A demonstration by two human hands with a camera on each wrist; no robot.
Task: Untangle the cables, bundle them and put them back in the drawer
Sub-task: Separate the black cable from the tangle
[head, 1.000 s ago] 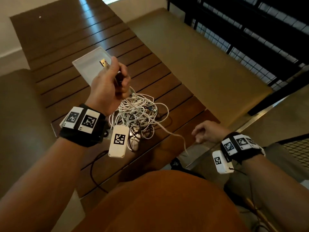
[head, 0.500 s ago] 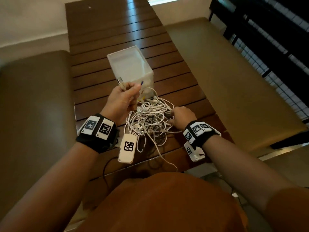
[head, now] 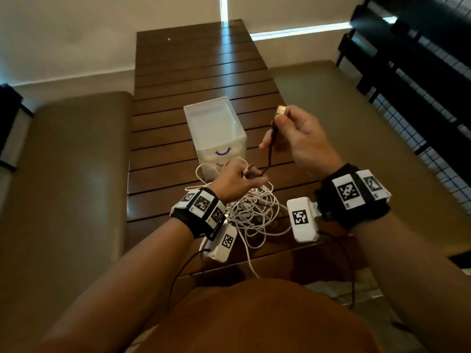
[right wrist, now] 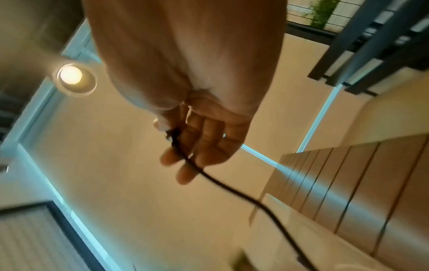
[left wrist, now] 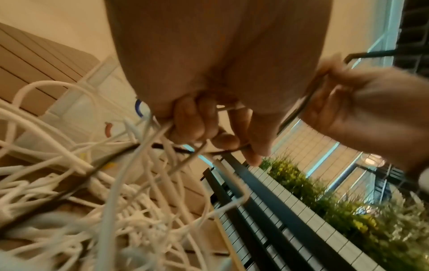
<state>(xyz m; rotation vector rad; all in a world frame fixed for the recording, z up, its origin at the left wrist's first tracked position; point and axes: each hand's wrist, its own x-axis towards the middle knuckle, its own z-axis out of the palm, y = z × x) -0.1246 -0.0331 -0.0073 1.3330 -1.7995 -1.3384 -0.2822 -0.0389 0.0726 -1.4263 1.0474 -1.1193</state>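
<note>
A padded bench (head: 76, 161) runs along the left edge of the slatted desk (head: 193, 72). The left hand (head: 234, 182) pinches strands just above the tangle of white cables (head: 254, 212), which lies near the desk's near edge. Just beyond stands the clear plastic drawer (head: 216, 128); bare slats stretch behind it. The right hand (head: 300, 138), raised to the right, grips the black cable (head: 270, 154) below its USB plug (head: 281, 110). Another bench (head: 344, 123) flanks the right edge.
</note>
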